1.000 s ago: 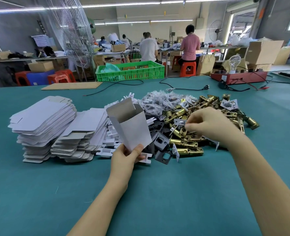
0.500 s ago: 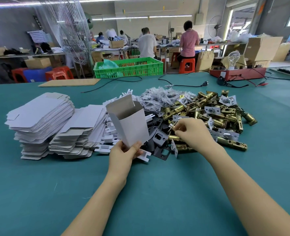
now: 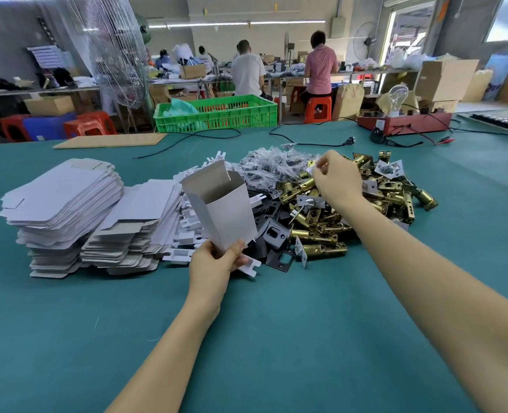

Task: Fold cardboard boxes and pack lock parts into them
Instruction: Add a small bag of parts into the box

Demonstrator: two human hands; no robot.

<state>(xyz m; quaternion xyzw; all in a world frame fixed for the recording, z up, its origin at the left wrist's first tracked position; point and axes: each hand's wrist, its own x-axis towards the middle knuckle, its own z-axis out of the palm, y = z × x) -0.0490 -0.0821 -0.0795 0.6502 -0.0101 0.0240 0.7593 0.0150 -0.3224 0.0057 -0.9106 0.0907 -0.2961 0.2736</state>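
Note:
My left hand [image 3: 214, 265] grips the bottom of a folded grey cardboard box [image 3: 221, 210], held upright and tilted with its top flap open. My right hand [image 3: 337, 178] is raised over the far side of the pile of brass lock latches [image 3: 321, 234], its fingers curled and pinching a small packet, mostly hidden by the hand. Black strike plates [image 3: 273, 234] lie at the pile's near left. Clear bags of small parts [image 3: 267, 168] lie behind the box. Two stacks of flat box blanks [image 3: 65, 198] sit to the left.
White plastic inserts [image 3: 184, 228] are scattered between the blanks and the box. The green table [image 3: 276, 323] spreads out in front of me. A black cable [image 3: 306, 143], a cardboard sheet [image 3: 112, 141], a green crate [image 3: 217, 113] and a red lamp tester [image 3: 404, 122] stand along the far edge.
My right hand has left the near side of the latch pile and moved up and away toward the far side. The box in my left hand stays almost still.

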